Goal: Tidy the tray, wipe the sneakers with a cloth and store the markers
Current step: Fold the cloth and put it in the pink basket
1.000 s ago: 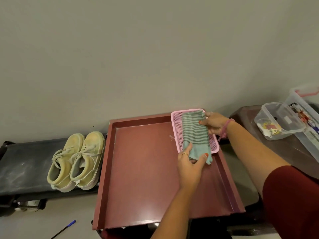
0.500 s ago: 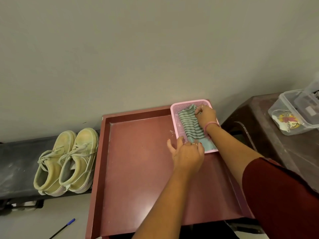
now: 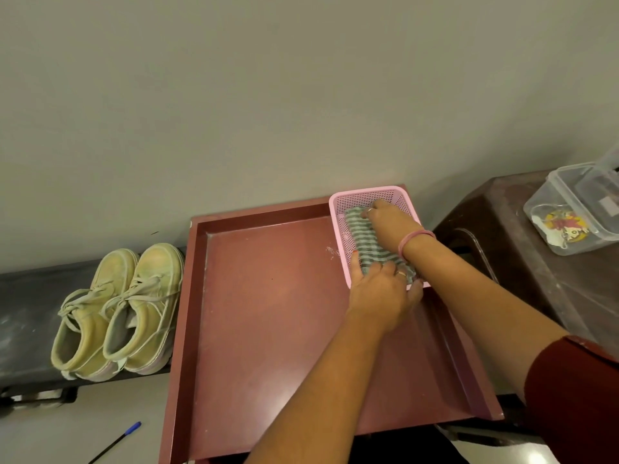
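Both hands have pressed the striped cloth [image 3: 366, 242] down flat inside the pink basket, where a second ago its near end hung over the rim in the left hand's grip. At far left the yellow sneakers [image 3: 117, 313] stand side by side on a dark counter [image 3: 26, 296], the right one just beside the red tray's left wall; below them a blue-capped pen [image 3: 115, 442] lies on the floor, its lower end cut off by the frame. The red tray [image 3: 268, 313] is bare across its left and middle floor — wide open room there. The left hand [image 3: 382, 293] rests at the basket's near rim, fingers curled onto the cloth's near end, though how firmly they hold it is hard to tell. The pink basket [image 3: 338, 229] sits in the tray's far right corner. The right hand [image 3: 390, 222] presses the cloth's far end, fingertips hidden. On the brown stool [image 3: 536, 279] at right, a clear container [image 3: 569, 212] is partly cut off.
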### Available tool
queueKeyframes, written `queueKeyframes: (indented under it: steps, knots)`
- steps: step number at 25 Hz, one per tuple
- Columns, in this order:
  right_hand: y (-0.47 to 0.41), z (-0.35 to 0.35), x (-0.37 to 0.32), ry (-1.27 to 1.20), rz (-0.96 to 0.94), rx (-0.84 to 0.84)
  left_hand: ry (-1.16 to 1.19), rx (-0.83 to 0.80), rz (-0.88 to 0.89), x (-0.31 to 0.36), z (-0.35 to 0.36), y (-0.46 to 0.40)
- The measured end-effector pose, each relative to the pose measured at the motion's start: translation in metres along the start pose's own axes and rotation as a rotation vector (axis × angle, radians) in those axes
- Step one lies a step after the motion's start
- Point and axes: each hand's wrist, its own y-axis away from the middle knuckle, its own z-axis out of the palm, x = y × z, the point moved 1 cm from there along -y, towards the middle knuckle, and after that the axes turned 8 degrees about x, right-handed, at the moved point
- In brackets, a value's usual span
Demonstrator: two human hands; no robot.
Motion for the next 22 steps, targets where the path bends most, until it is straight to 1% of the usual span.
queueKeyframes:
  steps: [4, 6, 9, 12, 14, 16, 18, 19, 21, 22]
  knots:
    - [0.004, 0.01, 0.012, -0.164, 0.037, -0.318, 0.022, -0.292, -0.108, 0.006, 0.003, -0.005]
    - [-0.005, 0.012, 0.017, -0.138, 0.046, -0.427, 0.048, -0.374, -0.163, 0.003, 0.004, -0.009]
    - [-0.016, 0.022, 0.013, -0.003, 0.066, -0.487, 0.075, -0.438, -0.191, 0.0, 0.003, -0.016]
    - [-0.02, 0.035, 0.007, 0.065, 0.122, -0.483, 0.081, -0.436, -0.17, 0.003, -0.002, -0.016]
    - [-0.022, 0.038, 0.005, 0.103, 0.138, -0.451, 0.053, -0.382, -0.154, 0.005, -0.003, -0.012]
    - [-0.021, 0.037, 0.001, 0.093, 0.163, -0.397, 0.041, -0.294, -0.126, 0.004, -0.005, -0.003]
    - [-0.017, 0.03, -0.002, 0.101, 0.127, -0.341, 0.076, -0.196, -0.091, 0.002, -0.007, 0.011]
    - [-0.013, 0.025, -0.001, 0.099, 0.09, -0.314, 0.105, -0.121, -0.072, 0.001, -0.006, 0.019]
    - [-0.002, 0.014, 0.001, 0.046, 0.046, -0.229, 0.164, 0.106, -0.057, -0.002, -0.008, 0.035]
    - [0.003, 0.008, 0.003, -0.008, 0.045, -0.185, 0.192, 0.214, -0.082, -0.005, -0.01, 0.042]
